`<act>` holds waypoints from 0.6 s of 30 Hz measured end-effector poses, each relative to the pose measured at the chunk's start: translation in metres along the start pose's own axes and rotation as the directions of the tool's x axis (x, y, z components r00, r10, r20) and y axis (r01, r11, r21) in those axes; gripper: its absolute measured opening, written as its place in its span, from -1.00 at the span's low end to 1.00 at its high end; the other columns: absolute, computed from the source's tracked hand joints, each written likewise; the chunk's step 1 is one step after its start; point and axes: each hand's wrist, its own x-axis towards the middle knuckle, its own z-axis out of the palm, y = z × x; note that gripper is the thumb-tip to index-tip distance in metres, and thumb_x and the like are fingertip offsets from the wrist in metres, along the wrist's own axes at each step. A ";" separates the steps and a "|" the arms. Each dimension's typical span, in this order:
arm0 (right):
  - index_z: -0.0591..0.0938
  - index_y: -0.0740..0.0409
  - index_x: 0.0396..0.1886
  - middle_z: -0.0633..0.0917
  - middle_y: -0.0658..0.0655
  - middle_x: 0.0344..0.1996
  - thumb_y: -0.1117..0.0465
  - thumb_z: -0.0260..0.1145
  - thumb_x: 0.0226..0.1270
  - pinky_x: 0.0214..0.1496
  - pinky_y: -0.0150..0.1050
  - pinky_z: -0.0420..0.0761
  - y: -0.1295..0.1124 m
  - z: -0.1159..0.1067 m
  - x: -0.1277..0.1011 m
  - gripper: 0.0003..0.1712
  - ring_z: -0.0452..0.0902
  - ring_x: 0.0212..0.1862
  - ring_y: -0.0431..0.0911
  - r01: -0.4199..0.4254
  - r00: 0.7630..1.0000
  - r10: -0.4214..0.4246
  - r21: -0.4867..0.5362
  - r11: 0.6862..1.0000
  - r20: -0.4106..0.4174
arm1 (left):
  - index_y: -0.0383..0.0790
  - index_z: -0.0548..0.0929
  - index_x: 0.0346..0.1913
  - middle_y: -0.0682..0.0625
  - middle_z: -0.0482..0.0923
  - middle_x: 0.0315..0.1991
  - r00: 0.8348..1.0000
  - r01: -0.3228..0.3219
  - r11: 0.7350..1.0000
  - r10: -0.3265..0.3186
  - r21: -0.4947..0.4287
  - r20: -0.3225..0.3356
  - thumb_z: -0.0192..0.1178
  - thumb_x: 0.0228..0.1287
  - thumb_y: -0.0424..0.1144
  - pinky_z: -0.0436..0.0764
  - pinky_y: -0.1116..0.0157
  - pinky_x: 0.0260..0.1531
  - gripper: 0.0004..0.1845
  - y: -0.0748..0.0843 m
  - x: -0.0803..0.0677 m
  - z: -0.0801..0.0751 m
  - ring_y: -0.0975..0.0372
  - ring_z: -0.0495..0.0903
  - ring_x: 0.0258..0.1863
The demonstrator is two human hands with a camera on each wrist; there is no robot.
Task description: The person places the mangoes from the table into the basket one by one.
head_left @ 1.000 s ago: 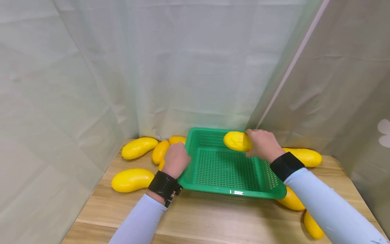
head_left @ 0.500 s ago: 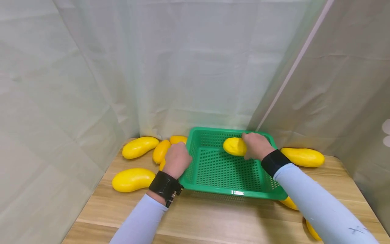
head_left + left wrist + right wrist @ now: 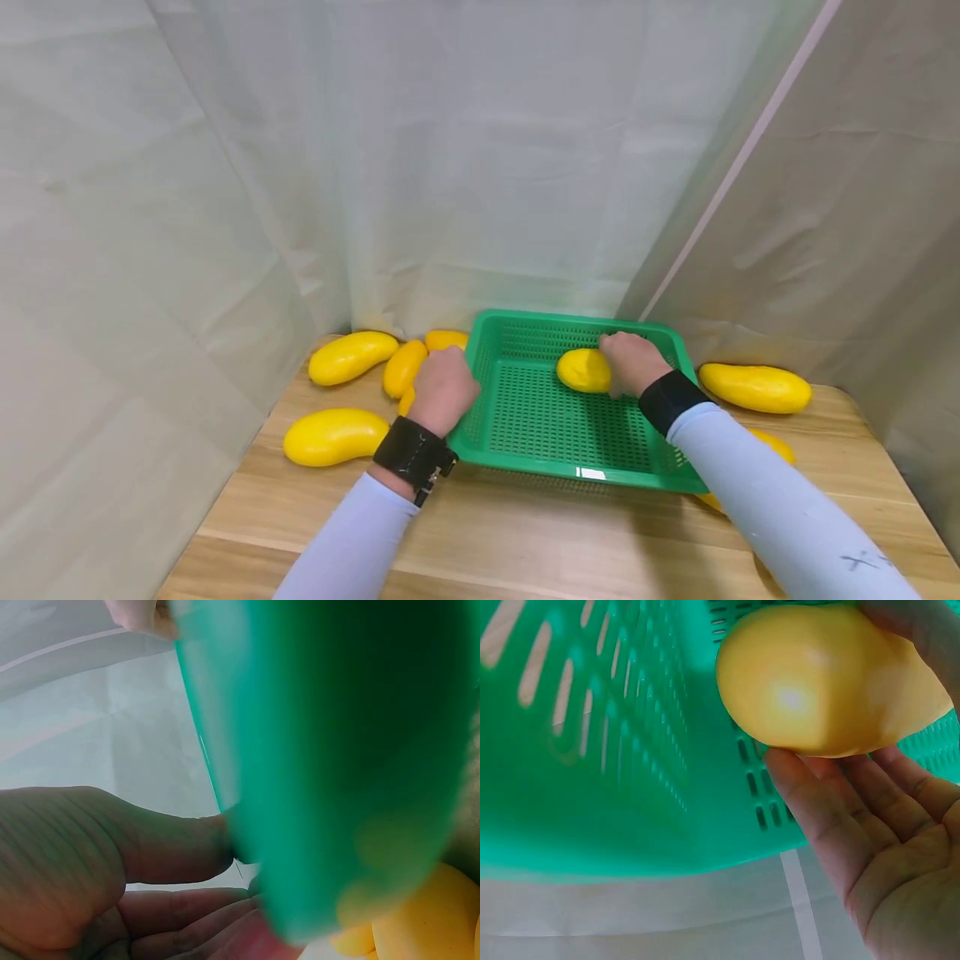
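Gripping the near-left rim of the green perforated plastic basket (image 3: 558,417) with the left hand (image 3: 444,390), at about 9 o'clock from the basket's middle; thumb (image 3: 172,840) and curled fingers clamping that rim from both sides, as the left wrist view shows. Sitting on the pale wooden tabletop (image 3: 525,533), basket roughly level.

Holding a smooth yellow mango-shaped fruit (image 3: 583,370) with the right hand (image 3: 630,362), inside the basket toward 1 o'clock, low against the mesh floor near the far wall; whether touching the floor, hard to tell. Fingers (image 3: 832,817) curling under and round the fruit's belly in the right wrist view, not splayed.

Judging by the glossy, unblemished skin: probably light and firm, perhaps an imitation fruit, and likely slippery. Best taken round the thick middle with a wrapping hold, not pinched at a tapered end. Basket probably light and somewhat springy at the rim.

Lying at 8 o'clock, a curved yellow fruit (image 3: 335,436); farther, at 10 o'clock, a cluster of three more (image 3: 352,357) just beside the basket's left wall. Resting at 3 o'clock, another long yellow fruit (image 3: 754,387), with one more partly hidden behind the right sleeve (image 3: 757,492). Hanging behind everything, pale draped cloth (image 3: 480,167).
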 end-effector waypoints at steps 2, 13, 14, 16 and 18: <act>0.53 0.20 -0.25 0.62 0.15 -0.37 0.28 0.63 -0.51 -0.27 -0.11 0.58 0.000 0.002 0.000 -0.34 0.49 -0.36 -0.01 -0.002 1.000 0.002 -0.009 1.000 0.005 | -0.26 0.47 -0.47 -0.11 0.49 -0.63 1.000 0.000 1.000 0.000 -0.001 0.004 0.16 0.05 -0.35 0.43 0.36 -0.81 -0.92 0.000 0.000 0.000 0.15 0.49 -0.73; 0.53 0.25 -0.14 0.61 0.20 -0.30 0.31 0.61 -0.46 -0.14 -0.05 0.59 0.000 0.009 -0.002 -0.29 0.49 -0.28 0.04 -0.028 1.000 0.028 -0.044 0.999 0.010 | -0.26 0.47 -0.47 -0.11 0.50 -0.61 1.000 -0.001 1.000 0.001 0.008 0.029 0.16 0.05 -0.34 0.43 0.37 -0.82 -0.91 -0.001 0.000 -0.001 0.15 0.49 -0.73; 0.53 0.26 -0.13 0.61 0.21 -0.30 0.32 0.60 -0.45 -0.14 -0.04 0.59 0.000 0.009 -0.003 -0.29 0.49 -0.28 0.05 -0.030 0.999 0.031 -0.046 0.998 0.009 | -0.26 0.47 -0.47 -0.11 0.50 -0.61 1.000 0.001 1.000 -0.001 0.007 0.031 0.16 0.05 -0.34 0.43 0.37 -0.82 -0.91 -0.001 0.000 -0.001 0.15 0.49 -0.73; 0.52 0.28 -0.10 0.60 0.22 -0.29 0.33 0.59 -0.43 -0.13 -0.03 0.59 0.000 0.009 -0.003 -0.29 0.50 -0.27 0.06 -0.038 0.999 0.039 -0.050 0.998 0.011 | -0.26 0.47 -0.48 -0.11 0.50 -0.61 0.999 0.000 1.000 -0.001 0.004 0.033 0.16 0.05 -0.35 0.43 0.37 -0.82 -0.92 -0.001 0.000 -0.001 0.15 0.50 -0.73; 0.52 0.28 -0.07 0.61 0.24 -0.27 0.33 0.58 -0.41 -0.13 -0.03 0.59 0.001 0.011 -0.003 -0.28 0.51 -0.26 0.08 -0.046 0.999 0.047 -0.052 0.998 0.011 | -0.26 0.47 -0.48 -0.11 0.50 -0.62 0.999 0.001 1.000 -0.001 -0.003 0.035 0.15 0.05 -0.35 0.43 0.37 -0.81 -0.92 -0.002 0.000 -0.001 0.15 0.49 -0.73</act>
